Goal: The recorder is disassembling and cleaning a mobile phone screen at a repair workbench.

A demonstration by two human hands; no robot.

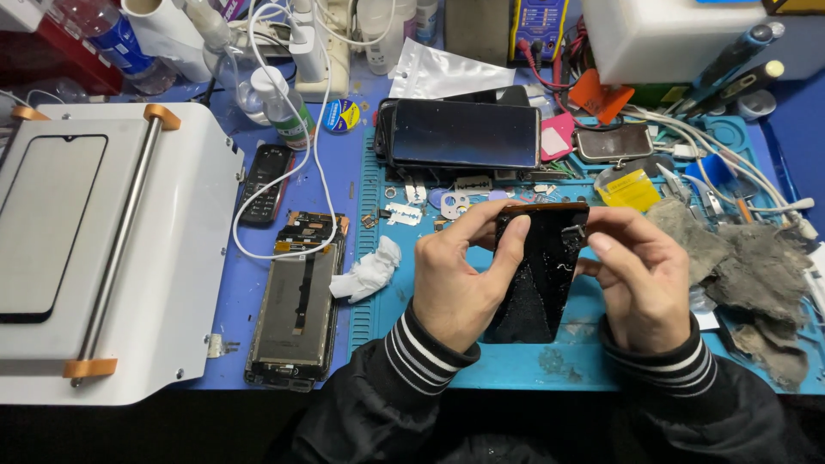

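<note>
The blue mat (481,365) is the big thing to look from. Far off its left edge sits a white machine (172,283) with a glass sheet (47,228) on top. Just off the mat's left edge lies an opened phone (299,301), and a crumpled white tissue (369,271) rests right on that edge. Above the middle of the mat, the left hand (455,283) is curled around the left side of a black phone screen (541,275), thumb pressed flat on its face, fingers behind. The screen stands almost upright, its bottom edge near the mat and its brown top edge up high. The right hand (640,288) grips the right side, with the thumb on a small loose flap near the top corner. Both hands are closed snugly on the screen, which sits between them and sticks out above and below the fingers. To do this well, I think it is best to hold the thin screen steady, not bend it, and pull the flap slowly. A grey rag (748,266) lies at the mat's right end.
</note>
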